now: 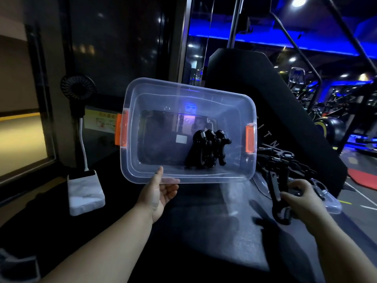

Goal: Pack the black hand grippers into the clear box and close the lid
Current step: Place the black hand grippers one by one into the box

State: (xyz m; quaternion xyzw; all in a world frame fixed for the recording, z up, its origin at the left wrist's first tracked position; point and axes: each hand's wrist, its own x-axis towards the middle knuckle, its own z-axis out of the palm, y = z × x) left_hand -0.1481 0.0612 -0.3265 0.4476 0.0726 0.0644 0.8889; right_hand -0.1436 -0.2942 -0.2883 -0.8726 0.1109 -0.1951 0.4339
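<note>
clear box (189,111) near rim in left hand (163,193) fingers; right hand (299,198) closed round hand gripper (275,193)

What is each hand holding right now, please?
Left hand: gripping the clear box by its near rim.
Right hand: closed on a black hand gripper.

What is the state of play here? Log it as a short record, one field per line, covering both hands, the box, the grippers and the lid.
left hand: left hand holds the near rim of the clear box, tilting its opening toward the camera
right hand: right hand closed on a black hand gripper
in box: a cluster of black grippers at its lower right
outside box: more grippers in a pile on the right
latches: orange latches on both short ends
lid: clear lid lies under the right hand, not on the box
</note>
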